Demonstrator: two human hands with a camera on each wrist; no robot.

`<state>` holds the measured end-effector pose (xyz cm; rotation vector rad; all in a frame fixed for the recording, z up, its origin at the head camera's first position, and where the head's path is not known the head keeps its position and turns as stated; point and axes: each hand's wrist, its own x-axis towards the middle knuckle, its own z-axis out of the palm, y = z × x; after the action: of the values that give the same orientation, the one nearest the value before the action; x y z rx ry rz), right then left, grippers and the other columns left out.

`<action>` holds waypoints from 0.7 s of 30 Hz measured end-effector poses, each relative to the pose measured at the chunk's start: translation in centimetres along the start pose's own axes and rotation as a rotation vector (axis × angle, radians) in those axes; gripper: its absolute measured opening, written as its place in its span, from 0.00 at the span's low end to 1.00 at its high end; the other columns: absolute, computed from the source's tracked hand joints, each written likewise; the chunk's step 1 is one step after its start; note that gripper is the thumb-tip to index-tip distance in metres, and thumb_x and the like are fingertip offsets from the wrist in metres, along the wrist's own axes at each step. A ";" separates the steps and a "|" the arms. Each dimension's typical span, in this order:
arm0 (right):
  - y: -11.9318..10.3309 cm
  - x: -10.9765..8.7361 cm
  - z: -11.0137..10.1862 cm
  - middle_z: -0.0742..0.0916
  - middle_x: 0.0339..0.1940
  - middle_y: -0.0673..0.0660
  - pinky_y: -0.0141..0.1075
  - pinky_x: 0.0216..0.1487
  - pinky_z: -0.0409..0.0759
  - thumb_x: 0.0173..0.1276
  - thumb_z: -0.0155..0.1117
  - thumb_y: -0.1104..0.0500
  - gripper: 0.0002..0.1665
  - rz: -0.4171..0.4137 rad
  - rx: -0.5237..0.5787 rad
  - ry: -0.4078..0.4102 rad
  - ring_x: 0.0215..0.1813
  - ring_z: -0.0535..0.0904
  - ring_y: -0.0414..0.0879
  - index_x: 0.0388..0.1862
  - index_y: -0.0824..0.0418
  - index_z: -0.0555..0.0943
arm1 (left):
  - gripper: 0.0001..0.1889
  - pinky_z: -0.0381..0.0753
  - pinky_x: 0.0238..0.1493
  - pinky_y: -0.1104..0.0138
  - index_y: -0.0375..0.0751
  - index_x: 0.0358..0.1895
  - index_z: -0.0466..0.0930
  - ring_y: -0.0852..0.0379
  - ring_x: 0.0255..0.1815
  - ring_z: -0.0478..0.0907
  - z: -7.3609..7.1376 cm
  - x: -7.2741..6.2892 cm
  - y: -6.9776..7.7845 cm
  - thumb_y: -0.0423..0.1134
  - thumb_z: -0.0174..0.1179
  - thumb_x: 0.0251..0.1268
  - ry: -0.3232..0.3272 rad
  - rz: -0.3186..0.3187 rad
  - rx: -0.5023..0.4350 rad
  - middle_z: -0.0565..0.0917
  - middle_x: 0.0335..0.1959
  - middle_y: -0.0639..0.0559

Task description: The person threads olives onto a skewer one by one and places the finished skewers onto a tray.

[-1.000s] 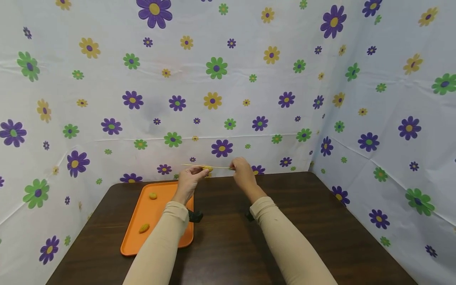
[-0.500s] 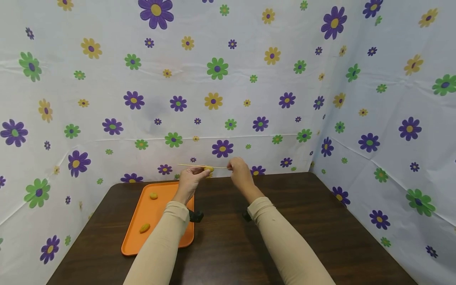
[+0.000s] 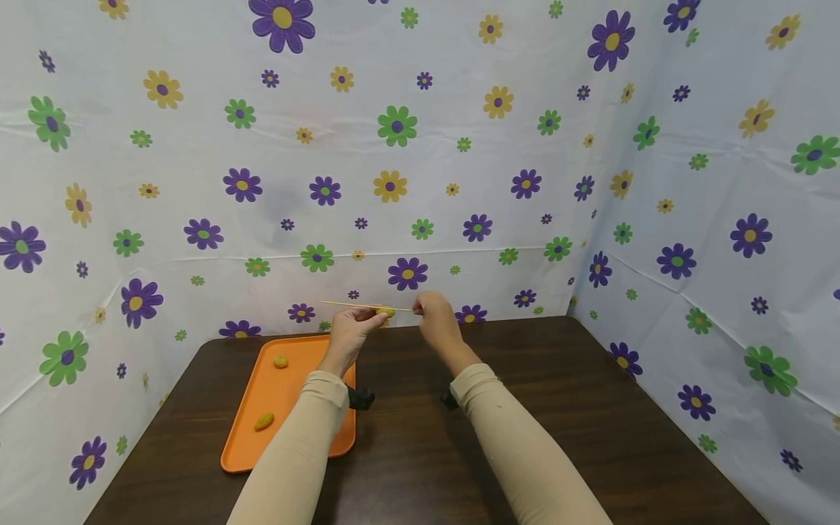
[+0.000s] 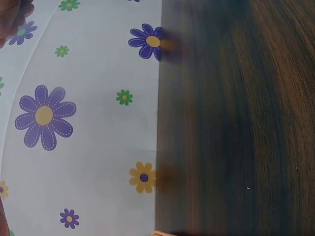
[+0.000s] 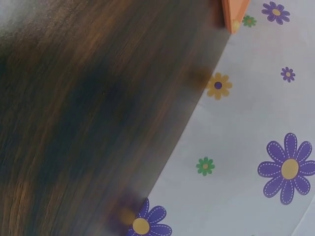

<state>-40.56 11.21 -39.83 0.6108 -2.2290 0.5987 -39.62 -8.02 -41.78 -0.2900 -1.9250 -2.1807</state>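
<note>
The left hand (image 3: 349,335) pinches a yellow piece (image 3: 387,311) up in the air and the right hand (image 3: 439,321) pinches the end of a thin stick (image 3: 348,304), maybe poking it through the piece, so the next push should be slow and straight.

No text, label, brand, number or sign can be read in the head view or in either wrist view.
</note>
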 end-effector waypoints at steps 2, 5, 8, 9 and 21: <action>0.0 0.0 0.1 0.84 0.28 0.55 0.40 0.42 0.82 0.58 0.67 0.78 0.11 0.002 -0.002 -0.005 0.37 0.81 0.51 0.27 0.64 0.82 | 0.15 0.85 0.45 0.70 0.22 0.50 0.84 0.61 0.38 0.86 0.1 0.0 0.0 0.29 0.70 0.63 -0.003 0.001 -0.001 0.89 0.45 0.40; -0.1 -0.1 0.1 0.84 0.28 0.55 0.40 0.42 0.82 0.57 0.67 0.77 0.10 0.009 -0.002 -0.014 0.37 0.81 0.51 0.27 0.64 0.82 | 0.15 0.86 0.45 0.70 0.22 0.49 0.85 0.60 0.37 0.86 0.1 -0.1 0.0 0.28 0.70 0.62 -0.010 -0.003 -0.004 0.89 0.43 0.41; -0.2 0.1 0.2 0.84 0.29 0.57 0.40 0.42 0.82 0.57 0.67 0.78 0.10 0.005 0.002 -0.017 0.37 0.81 0.51 0.28 0.64 0.82 | 0.14 0.86 0.45 0.69 0.22 0.49 0.85 0.60 0.37 0.87 0.2 0.0 0.0 0.28 0.70 0.62 -0.014 -0.001 -0.011 0.90 0.40 0.44; -0.3 0.1 0.2 0.84 0.29 0.56 0.40 0.42 0.82 0.57 0.67 0.78 0.10 0.001 0.000 -0.016 0.37 0.81 0.51 0.28 0.64 0.82 | 0.14 0.86 0.45 0.69 0.22 0.49 0.85 0.60 0.37 0.87 0.2 0.1 0.0 0.28 0.70 0.62 -0.014 0.001 -0.014 0.90 0.40 0.45; -0.7 0.2 0.5 0.84 0.30 0.56 0.39 0.43 0.82 0.59 0.68 0.76 0.09 0.014 -0.029 -0.046 0.38 0.81 0.50 0.28 0.64 0.83 | 0.14 0.84 0.45 0.72 0.25 0.48 0.86 0.60 0.39 0.86 0.5 0.2 -0.3 0.30 0.72 0.62 -0.017 -0.003 0.041 0.90 0.41 0.45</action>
<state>-40.53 10.33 -39.81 0.5995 -2.2825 0.5639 -39.85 -7.51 -41.95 -0.3002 -1.9774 -2.1442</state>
